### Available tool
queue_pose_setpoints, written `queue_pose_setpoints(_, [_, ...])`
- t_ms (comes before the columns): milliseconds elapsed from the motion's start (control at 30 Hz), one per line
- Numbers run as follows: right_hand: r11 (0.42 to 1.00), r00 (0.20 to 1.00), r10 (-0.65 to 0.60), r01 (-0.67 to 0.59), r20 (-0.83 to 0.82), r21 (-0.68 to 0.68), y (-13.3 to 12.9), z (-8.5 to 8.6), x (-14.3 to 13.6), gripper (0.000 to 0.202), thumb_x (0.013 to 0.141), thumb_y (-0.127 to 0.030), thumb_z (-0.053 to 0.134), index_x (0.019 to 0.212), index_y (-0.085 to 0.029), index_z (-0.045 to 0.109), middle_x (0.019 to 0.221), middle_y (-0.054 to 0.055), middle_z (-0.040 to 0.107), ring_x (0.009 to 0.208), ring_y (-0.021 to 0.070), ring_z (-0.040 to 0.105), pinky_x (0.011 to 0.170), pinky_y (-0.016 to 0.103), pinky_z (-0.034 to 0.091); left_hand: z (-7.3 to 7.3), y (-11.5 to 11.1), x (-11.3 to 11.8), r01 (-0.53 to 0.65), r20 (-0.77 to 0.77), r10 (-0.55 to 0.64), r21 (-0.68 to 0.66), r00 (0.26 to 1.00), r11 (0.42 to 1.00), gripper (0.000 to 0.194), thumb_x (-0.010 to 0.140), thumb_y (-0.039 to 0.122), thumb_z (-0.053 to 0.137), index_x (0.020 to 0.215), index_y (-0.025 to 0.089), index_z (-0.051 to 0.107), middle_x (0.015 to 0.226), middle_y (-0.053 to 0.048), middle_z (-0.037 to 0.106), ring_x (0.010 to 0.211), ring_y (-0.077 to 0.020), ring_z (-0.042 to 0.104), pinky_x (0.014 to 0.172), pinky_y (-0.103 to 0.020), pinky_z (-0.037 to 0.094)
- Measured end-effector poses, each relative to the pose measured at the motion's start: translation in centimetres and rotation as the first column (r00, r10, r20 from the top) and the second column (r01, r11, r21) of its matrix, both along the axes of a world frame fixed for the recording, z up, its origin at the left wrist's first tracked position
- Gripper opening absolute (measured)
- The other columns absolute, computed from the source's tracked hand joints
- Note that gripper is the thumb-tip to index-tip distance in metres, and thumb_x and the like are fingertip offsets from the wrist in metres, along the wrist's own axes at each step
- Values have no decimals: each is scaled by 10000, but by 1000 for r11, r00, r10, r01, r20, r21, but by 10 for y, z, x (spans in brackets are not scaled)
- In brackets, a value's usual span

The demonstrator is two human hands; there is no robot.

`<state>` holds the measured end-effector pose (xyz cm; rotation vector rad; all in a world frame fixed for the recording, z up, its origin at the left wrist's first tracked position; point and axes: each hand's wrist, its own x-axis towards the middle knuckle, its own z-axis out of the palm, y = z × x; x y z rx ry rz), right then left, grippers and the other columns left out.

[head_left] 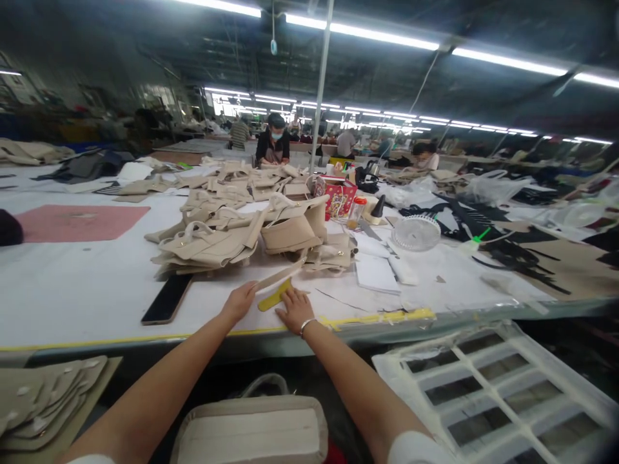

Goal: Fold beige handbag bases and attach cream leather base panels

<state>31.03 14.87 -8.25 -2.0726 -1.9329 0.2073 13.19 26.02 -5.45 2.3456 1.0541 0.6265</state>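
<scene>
My left hand (pixel 240 303) is closed on the near end of a narrow beige strap (pixel 278 276), which slants up to the right toward the stacked bag pieces. Close by on the white tabletop, my right hand (pixel 294 310) lies with fingers stretched out, touching the end of a flat yellow piece (pixel 271 299); a bracelet circles that wrist. Behind both hands, beige bag pieces with handles (pixel 213 241) are heaped, and a boxy beige bag part (pixel 289 233) stands among them. To the left of my left hand lies a dark phone (pixel 167 299), partly under the heap.
A beige bag body (pixel 251 432) is below the table edge, between my arms. A white lattice rack (pixel 483 393) stands right, beige panels (pixel 53 393) left. White pads (pixel 377 274), a clear round fan-like object (pixel 416 232) and a red patterned bag (pixel 340 200) lie beyond. A person (pixel 273 142) sits opposite.
</scene>
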Motion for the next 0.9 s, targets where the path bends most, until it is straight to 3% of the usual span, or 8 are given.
queue_pose_setpoints(167, [989, 988, 145, -144, -58, 20, -8, 2, 14, 490, 817, -440, 493, 1248, -207, 488, 1347, 74, 429, 1286, 283, 262, 1051, 449, 191, 45, -13, -47, -18, 180, 15, 14, 984, 1000, 441, 845, 454, 387, 1144, 194, 580, 1177, -69, 577, 1088, -225, 523, 991, -345, 374])
queue_pose_setpoints(300, [988, 972, 147, -137, -181, 67, -17, 19, 29, 450, 785, -405, 533, 1160, -159, 563, 1265, 111, 510, 1217, 273, 380, 1042, 423, 244, 77, -47, -87, 70, 388, 27, -233, 921, 970, 432, 735, 473, 585, 1059, 191, 637, 1047, -56, 622, 894, -227, 603, 850, -368, 502])
queue_pose_setpoints(467, [994, 883, 53, -2, -467, 111, -47, 62, 19, 589, 916, -444, 26, 1330, -192, 360, 1269, 107, 502, 1101, 203, 516, 907, 407, 420, 104, -91, -119, 88, 442, 219, -576, 870, 813, 485, 646, 451, 694, 1033, 164, 633, 869, -53, 630, 665, -204, 635, 557, -343, 576])
queue_pose_setpoints(567, [998, 456, -15, -44, -890, -40, -90, 83, 0, 768, 851, -563, -107, 1291, -184, 396, 1100, 113, 606, 864, 196, 630, 705, 370, 520, 110, -108, -135, 68, 377, 259, -668, 889, 741, 454, 662, 417, 694, 1034, 167, 619, 813, -54, 622, 597, -196, 632, 430, -301, 550])
queue_pose_setpoints(633, [987, 117, -138, -69, -983, -147, -122, 89, -15, 790, 821, -673, 19, 1194, -158, 489, 958, 120, 646, 741, 203, 645, 608, 345, 532, 107, -117, -144, 65, 327, 239, -701, 914, 710, 441, 663, 419, 694, 1019, 169, 621, 803, -57, 619, 565, -185, 622, 378, -268, 525])
queue_pose_setpoints(667, [980, 48, -188, -52, -981, -190, -137, 90, -22, 732, 816, -693, 139, 1140, -160, 523, 893, 106, 654, 699, 197, 642, 579, 325, 530, 103, -121, -148, 66, 305, 222, -711, 926, 701, 445, 662, 432, 693, 1016, 170, 623, 797, -57, 616, 551, -177, 614, 355, -250, 509])
queue_pose_setpoints(767, [956, 101, -293, 45, -951, -289, -178, 85, -41, 458, 760, -595, 499, 962, -191, 578, 724, 24, 633, 598, 155, 615, 552, 275, 524, 88, -138, -159, 68, 249, 186, -749, 950, 659, 467, 662, 469, 683, 1018, 173, 622, 764, -48, 599, 514, -146, 577, 311, -208, 463])
queue_pose_setpoints(900, [931, 330, -364, 111, -871, -348, -216, 75, -55, 366, 730, -534, 571, 709, -170, 543, 540, -30, 538, 455, 100, 517, 427, 197, 434, 63, -166, -174, 100, 232, 208, -861, 950, 499, 430, 672, 422, 699, 1010, 170, 613, 732, -30, 577, 545, -103, 536, 379, -164, 467])
